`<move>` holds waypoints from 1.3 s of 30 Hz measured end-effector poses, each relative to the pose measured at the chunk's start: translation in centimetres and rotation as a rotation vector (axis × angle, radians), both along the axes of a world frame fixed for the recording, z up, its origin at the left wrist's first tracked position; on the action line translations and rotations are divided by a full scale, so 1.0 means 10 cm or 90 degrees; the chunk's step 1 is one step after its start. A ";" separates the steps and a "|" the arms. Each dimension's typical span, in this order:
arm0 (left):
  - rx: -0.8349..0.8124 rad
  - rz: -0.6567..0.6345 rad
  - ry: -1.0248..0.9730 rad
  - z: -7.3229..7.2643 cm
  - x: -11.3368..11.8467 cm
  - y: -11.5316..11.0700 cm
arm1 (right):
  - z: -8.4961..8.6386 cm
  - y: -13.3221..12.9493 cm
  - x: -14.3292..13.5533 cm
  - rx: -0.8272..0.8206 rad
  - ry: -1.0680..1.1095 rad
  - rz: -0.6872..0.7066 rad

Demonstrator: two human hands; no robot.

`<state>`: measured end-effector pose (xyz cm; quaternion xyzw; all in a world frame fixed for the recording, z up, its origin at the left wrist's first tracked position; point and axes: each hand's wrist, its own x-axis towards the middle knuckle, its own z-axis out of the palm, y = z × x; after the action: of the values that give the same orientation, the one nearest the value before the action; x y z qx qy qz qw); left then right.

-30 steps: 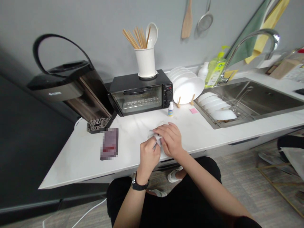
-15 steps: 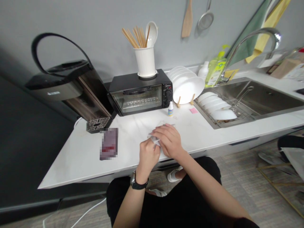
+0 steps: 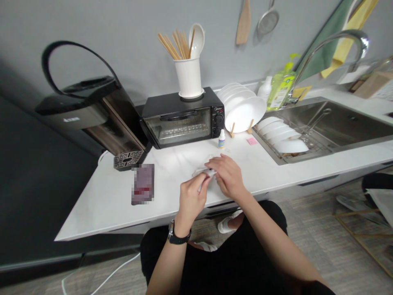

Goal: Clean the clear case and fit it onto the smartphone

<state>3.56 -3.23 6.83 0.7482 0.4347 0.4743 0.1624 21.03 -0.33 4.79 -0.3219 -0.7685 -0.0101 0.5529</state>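
Over the front part of a white counter (image 3: 104, 196), my left hand (image 3: 190, 200) and my right hand (image 3: 229, 177) meet around a small white crumpled piece, perhaps a wipe or thin packet (image 3: 203, 173). Both hands pinch it between their fingertips. A thin part of it runs down along my left thumb. What exactly it is stays unclear, since my fingers cover most of it. A black watch (image 3: 178, 237) sits on my left wrist. A small white dropper bottle (image 3: 221, 139) stands on the counter just beyond my right hand.
A black toaster oven (image 3: 184, 121) carries a white utensil holder (image 3: 188, 78). A dark kettle-like appliance (image 3: 89, 110) stands left, a dark flat phone-like object (image 3: 143, 189) lies near it. White plates (image 3: 244, 112), a pink note (image 3: 251, 141), soap bottle (image 3: 281, 88) and sink (image 3: 337, 123) are right.
My hands have shifted slightly right and farther onto the counter, still working the white piece. My right hand's fingers have stretched forward over it. The view has drifted a little.
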 end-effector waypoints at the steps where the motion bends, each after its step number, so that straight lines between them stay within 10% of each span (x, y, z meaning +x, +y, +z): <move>1: -0.002 -0.004 -0.006 0.01 0.00 0.00 | 0.00 0.00 0.00 -0.009 0.016 0.000; 8: -0.148 -0.047 -0.102 0.10 -0.05 0.09 | -0.03 0.03 0.06 -0.047 0.059 -0.001; 13: -0.188 -0.023 -0.305 0.10 0.02 0.27 | -0.23 -0.06 -0.10 -0.263 0.255 0.009; 23: -0.074 -0.003 0.097 -0.07 0.02 0.19 | -0.45 -0.01 -0.13 -0.476 0.514 0.128; 39: -0.056 -0.028 0.083 -0.28 0.07 0.07 | -0.45 0.03 -0.22 -0.410 0.498 0.082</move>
<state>4.30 -2.53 4.05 0.7788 0.4482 0.4016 0.1768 18.84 -0.06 0.25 -0.4074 -0.4865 0.3825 0.6716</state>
